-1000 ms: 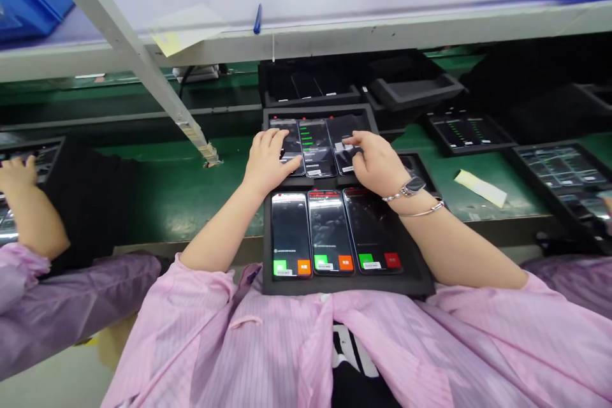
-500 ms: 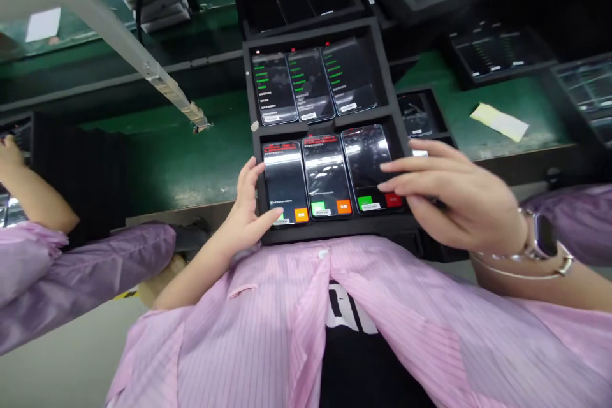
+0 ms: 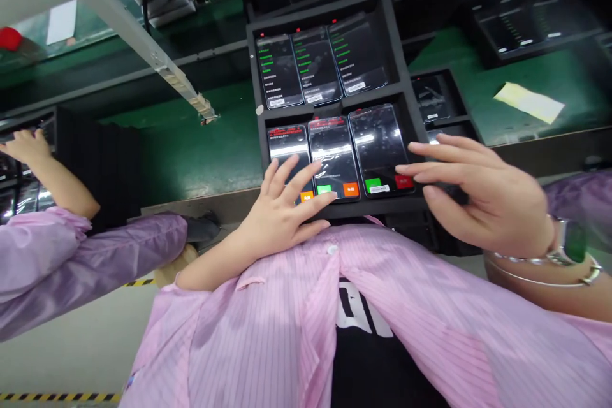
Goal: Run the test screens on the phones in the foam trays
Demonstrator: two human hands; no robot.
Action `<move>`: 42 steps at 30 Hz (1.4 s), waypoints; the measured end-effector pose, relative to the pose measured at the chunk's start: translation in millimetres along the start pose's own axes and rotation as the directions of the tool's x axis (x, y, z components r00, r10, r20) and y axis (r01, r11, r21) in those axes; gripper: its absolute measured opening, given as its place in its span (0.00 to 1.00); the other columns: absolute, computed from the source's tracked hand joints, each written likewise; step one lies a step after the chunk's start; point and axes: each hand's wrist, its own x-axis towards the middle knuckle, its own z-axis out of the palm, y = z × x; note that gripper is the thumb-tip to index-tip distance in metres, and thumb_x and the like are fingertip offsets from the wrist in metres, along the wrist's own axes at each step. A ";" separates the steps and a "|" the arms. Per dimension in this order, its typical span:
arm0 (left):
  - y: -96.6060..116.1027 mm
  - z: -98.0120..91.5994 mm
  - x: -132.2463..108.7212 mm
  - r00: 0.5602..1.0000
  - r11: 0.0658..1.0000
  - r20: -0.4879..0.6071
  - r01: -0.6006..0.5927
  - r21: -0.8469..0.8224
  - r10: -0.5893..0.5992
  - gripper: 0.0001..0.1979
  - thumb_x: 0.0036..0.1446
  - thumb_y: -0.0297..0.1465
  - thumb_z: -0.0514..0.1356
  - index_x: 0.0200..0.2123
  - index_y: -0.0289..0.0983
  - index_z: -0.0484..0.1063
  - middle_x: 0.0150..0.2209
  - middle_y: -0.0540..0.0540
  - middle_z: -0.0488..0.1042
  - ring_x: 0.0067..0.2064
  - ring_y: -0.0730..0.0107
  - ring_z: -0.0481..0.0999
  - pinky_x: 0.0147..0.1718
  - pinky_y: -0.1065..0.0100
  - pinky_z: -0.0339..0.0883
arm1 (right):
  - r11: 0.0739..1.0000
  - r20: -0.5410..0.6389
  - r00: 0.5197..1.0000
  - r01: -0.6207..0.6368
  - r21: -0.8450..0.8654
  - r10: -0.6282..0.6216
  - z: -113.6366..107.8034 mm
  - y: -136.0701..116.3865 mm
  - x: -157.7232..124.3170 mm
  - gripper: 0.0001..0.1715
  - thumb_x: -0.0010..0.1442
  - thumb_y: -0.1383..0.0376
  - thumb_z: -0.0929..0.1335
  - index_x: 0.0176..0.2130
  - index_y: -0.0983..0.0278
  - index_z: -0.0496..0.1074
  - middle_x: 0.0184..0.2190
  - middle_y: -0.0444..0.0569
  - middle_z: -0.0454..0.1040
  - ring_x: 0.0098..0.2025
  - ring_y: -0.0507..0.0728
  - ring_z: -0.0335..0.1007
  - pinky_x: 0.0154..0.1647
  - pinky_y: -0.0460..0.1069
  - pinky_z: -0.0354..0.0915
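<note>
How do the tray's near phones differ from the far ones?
The near phones show green and orange or red buttons; the far phones show lists of green text. The left hand and right hand are at the near phones; the far phones are untouched. All lie face up in one black tray.

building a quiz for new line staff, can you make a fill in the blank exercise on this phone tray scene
1. The black tray holds two rows of ___ phones each.
2. The left hand rests on phones in the tray's ___ row, not the far one.
3. The near-right phone shows a green button beside a ___ one.
4. The right hand has a watch on its ___.

Missing words: three; near; red; wrist
</note>
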 end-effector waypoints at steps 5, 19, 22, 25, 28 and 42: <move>-1.9 8.1 3.7 1.000 1.000 0.023 0.008 0.004 -0.008 0.27 0.62 0.56 0.65 0.58 0.48 0.78 0.75 0.42 0.58 0.77 0.33 0.49 0.74 0.28 0.39 | 1.000 -0.034 0.999 0.010 -0.021 -0.011 -0.4 -5.2 6.5 0.17 0.62 0.72 0.69 0.49 0.55 0.74 0.44 0.51 0.85 0.57 0.66 0.80 0.67 0.68 0.70; -76.9 -1.2 21.5 0.934 0.962 -0.234 0.262 -0.070 -0.271 0.37 0.67 0.56 0.58 0.72 0.46 0.59 0.75 0.36 0.54 0.76 0.40 0.53 0.74 0.38 0.49 | 0.993 -0.039 0.993 -0.110 -0.046 0.108 24.3 52.1 63.6 0.24 0.68 0.67 0.66 0.62 0.62 0.71 0.58 0.59 0.78 0.67 0.64 0.71 0.69 0.63 0.69; -105.3 -5.8 47.4 0.917 0.948 -0.239 0.309 -0.081 -0.319 0.37 0.66 0.58 0.58 0.70 0.45 0.61 0.75 0.36 0.55 0.76 0.41 0.54 0.74 0.40 0.50 | 0.984 0.036 0.986 -0.158 -0.076 0.161 43.2 89.7 92.3 0.27 0.68 0.64 0.65 0.64 0.67 0.69 0.63 0.63 0.74 0.70 0.67 0.67 0.71 0.66 0.66; -130.4 -9.9 71.5 0.904 0.934 -0.235 0.346 -0.092 -0.358 0.37 0.66 0.59 0.57 0.69 0.44 0.62 0.73 0.35 0.59 0.76 0.44 0.55 0.74 0.42 0.51 | 0.986 0.085 0.984 -0.152 -0.068 0.158 62.9 123.7 110.3 0.28 0.66 0.63 0.66 0.63 0.65 0.69 0.60 0.60 0.76 0.70 0.70 0.66 0.71 0.72 0.62; -149.1 -10.0 89.5 0.897 0.927 -0.235 0.358 -0.111 -0.375 0.37 0.67 0.60 0.56 0.67 0.42 0.64 0.71 0.35 0.63 0.75 0.46 0.56 0.74 0.44 0.51 | 0.986 0.108 0.980 -0.164 -0.040 0.167 76.1 144.9 116.6 0.26 0.65 0.62 0.69 0.62 0.62 0.70 0.59 0.59 0.77 0.70 0.72 0.65 0.73 0.76 0.56; -151.3 -15.5 108.5 0.885 0.888 -0.077 0.453 -0.080 -0.458 0.43 0.59 0.63 0.61 0.70 0.48 0.62 0.71 0.37 0.63 0.70 0.39 0.66 0.68 0.40 0.62 | 0.994 0.320 0.942 -0.090 -0.059 0.104 96.3 110.0 163.0 0.27 0.69 0.57 0.63 0.63 0.64 0.70 0.61 0.60 0.75 0.70 0.71 0.65 0.73 0.75 0.56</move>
